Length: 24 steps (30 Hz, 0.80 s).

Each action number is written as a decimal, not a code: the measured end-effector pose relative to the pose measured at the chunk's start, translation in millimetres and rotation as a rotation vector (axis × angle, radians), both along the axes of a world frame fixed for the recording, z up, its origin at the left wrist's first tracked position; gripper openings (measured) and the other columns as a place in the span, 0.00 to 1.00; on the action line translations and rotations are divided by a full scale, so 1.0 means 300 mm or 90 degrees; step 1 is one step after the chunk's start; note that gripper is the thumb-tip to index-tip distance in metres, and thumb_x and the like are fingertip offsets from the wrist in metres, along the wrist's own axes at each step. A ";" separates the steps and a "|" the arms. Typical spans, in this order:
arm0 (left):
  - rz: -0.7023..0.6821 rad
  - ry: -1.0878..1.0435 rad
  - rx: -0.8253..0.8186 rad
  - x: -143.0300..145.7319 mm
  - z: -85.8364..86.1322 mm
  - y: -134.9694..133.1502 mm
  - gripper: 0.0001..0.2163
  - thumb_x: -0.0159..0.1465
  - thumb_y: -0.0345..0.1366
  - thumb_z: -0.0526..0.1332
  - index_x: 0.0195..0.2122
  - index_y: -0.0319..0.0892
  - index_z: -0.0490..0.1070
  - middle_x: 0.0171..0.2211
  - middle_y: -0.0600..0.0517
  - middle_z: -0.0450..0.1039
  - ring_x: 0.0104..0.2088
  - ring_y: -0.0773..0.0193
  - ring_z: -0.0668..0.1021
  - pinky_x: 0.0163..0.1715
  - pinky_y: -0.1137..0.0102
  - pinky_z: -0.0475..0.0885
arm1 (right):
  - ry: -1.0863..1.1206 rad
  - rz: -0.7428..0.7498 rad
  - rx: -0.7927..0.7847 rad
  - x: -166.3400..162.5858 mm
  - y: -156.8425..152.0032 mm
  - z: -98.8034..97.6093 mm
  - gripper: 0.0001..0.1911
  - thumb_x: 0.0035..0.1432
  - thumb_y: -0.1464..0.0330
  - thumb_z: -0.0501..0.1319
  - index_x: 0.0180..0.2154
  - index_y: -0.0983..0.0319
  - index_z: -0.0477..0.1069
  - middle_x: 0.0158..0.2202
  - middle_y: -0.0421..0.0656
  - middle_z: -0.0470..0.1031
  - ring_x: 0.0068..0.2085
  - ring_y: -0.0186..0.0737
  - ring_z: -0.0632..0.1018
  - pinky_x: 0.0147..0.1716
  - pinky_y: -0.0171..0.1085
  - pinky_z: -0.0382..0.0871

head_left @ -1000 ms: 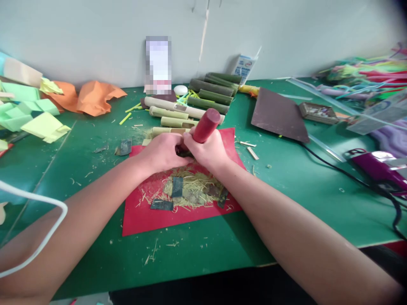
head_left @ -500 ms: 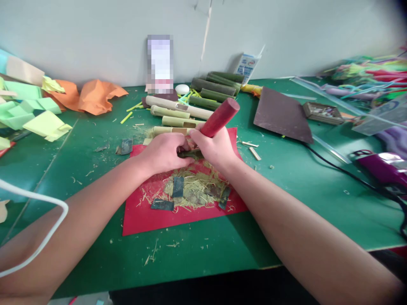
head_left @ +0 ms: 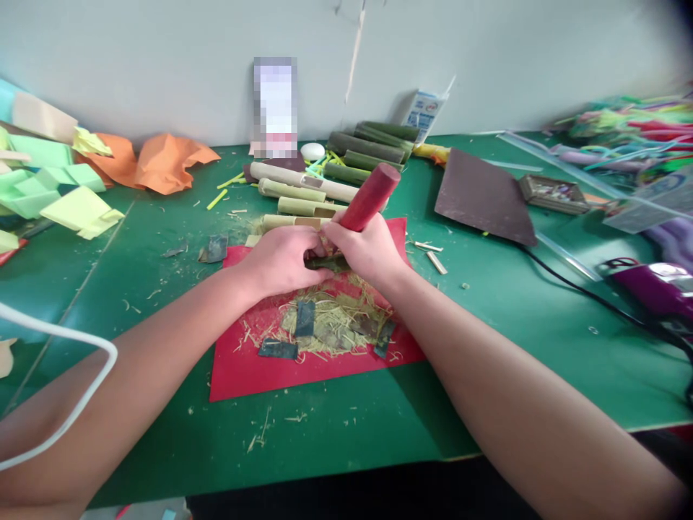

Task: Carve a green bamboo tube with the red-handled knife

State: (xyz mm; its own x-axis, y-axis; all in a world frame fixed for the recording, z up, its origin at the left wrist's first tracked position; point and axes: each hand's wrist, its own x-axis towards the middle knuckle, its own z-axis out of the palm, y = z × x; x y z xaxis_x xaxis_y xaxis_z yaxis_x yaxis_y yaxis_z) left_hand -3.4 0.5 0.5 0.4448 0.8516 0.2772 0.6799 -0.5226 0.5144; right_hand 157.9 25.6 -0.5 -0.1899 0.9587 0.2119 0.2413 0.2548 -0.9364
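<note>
My right hand (head_left: 365,249) is closed round a tool with a thick red handle (head_left: 369,197) that points up and away to the right. My left hand (head_left: 279,258) is closed on a small dark green bamboo piece (head_left: 325,263) held between both hands; the tool's working end is hidden there. Both hands hover over a red mat (head_left: 243,365) on the green table. A heap of pale shavings and dark green peel strips (head_left: 330,325) lies on the mat just below the hands.
Behind the hands lie several pale and dark green bamboo tubes (head_left: 346,155). A brown sheet (head_left: 481,195) lies to the right, with a black cable (head_left: 574,282) and a purple device (head_left: 655,285) beyond. Coloured paper scraps (head_left: 65,188) are piled at the left, colourful sticks at far right.
The red handle swung from nearly upright to leaning farther right, then came back a little. Both hands stayed closed over the mat.
</note>
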 end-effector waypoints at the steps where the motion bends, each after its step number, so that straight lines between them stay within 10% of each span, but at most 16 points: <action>1: 0.000 -0.001 0.001 0.000 0.000 0.000 0.09 0.55 0.38 0.69 0.29 0.42 0.70 0.30 0.53 0.76 0.29 0.64 0.75 0.29 0.68 0.65 | 0.005 0.001 -0.001 -0.001 0.000 -0.003 0.09 0.50 0.71 0.59 0.21 0.60 0.61 0.21 0.38 0.65 0.25 0.32 0.66 0.24 0.36 0.61; 24: -0.001 0.053 0.038 0.000 0.007 -0.007 0.07 0.56 0.39 0.66 0.29 0.42 0.71 0.29 0.52 0.77 0.30 0.62 0.76 0.29 0.68 0.65 | 0.022 -0.023 0.011 -0.001 -0.021 -0.009 0.11 0.50 0.69 0.59 0.20 0.58 0.59 0.21 0.38 0.65 0.25 0.32 0.66 0.24 0.37 0.60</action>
